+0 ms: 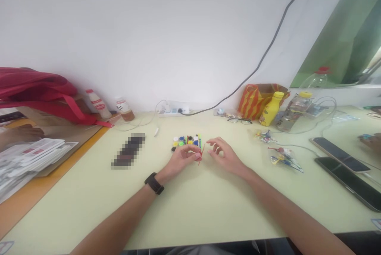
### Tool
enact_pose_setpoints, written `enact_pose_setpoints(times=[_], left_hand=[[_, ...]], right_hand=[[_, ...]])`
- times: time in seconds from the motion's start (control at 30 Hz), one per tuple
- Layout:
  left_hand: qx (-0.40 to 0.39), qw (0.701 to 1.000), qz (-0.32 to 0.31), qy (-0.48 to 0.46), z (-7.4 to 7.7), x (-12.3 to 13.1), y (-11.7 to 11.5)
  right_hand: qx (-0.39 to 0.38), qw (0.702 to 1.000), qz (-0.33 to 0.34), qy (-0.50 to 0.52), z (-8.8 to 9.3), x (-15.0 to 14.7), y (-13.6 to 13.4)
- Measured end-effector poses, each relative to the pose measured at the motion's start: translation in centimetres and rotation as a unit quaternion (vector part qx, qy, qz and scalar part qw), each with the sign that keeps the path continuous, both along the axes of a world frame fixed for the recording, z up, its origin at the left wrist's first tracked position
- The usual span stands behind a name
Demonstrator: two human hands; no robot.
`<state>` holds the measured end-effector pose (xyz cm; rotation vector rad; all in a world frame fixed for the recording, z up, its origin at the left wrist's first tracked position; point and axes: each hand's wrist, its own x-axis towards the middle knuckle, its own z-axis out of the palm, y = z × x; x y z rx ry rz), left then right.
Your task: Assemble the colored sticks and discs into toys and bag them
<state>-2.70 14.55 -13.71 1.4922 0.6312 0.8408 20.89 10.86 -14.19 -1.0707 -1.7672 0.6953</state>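
Note:
Pinched in the fingers of my left hand (178,161) is a small red plastic piece (201,156) with thin rod-like ends, too small to make out fully. To its right, my right hand (226,155) has bent fingers held apart, with nothing visible between them. Just beyond my left hand lies a cluster of small round plastic pieces (181,139) in white, yellow, green, blue and black, with thin coloured sticks among them. My left hand hides part of this cluster.
Clear bags of coloured pieces (284,159) and two phones (342,155) lie at right. A yellow bottle (271,109), plastic bottle (294,112) and glasses (239,120) stand or lie behind. A power strip (174,111) sits by the wall. Another person's hand (22,132) is at left, near stacked cards (41,151).

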Motion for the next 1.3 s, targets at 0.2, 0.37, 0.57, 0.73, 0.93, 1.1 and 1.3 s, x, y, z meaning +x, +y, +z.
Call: enact_pose_setpoints(times=[0.2, 0.37, 0.57, 0.73, 0.93, 1.1, 1.3], left_hand=[[-0.032, 0.999, 0.023, -0.004, -0.4, 0.1, 0.2], [-0.04, 0.998, 0.036, -0.01, -0.5, 0.1, 0.1], [-0.034, 0.999, 0.039, -0.013, -0.7, 0.2, 0.1], [-0.013, 1.0, 0.026, -0.01, -0.9, 0.4, 0.0], [-0.003, 1.0, 0.01, 0.008, -0.3, 0.4, -0.3], [0.005, 1.0, 0.01, 0.019, 0.1, 0.3, -0.5], [0.0, 0.999, -0.016, 0.028, -0.5, 0.5, -0.6]], right_hand=[[-0.051, 0.998, 0.006, 0.03, 0.3, -0.4, -0.6], [-0.133, 0.986, 0.091, 0.034, 0.5, -0.5, -0.6], [-0.15, 0.981, 0.078, 0.094, 0.7, -0.8, -0.4], [-0.161, 0.974, 0.088, 0.13, 0.5, -1.3, -0.6], [-0.165, 0.977, 0.089, 0.098, 0.3, -1.5, -0.8], [-0.149, 0.981, 0.097, 0.08, 0.4, -1.6, -0.9], [-0.12, 0.99, 0.076, 0.015, 0.4, -1.5, -1.1]])
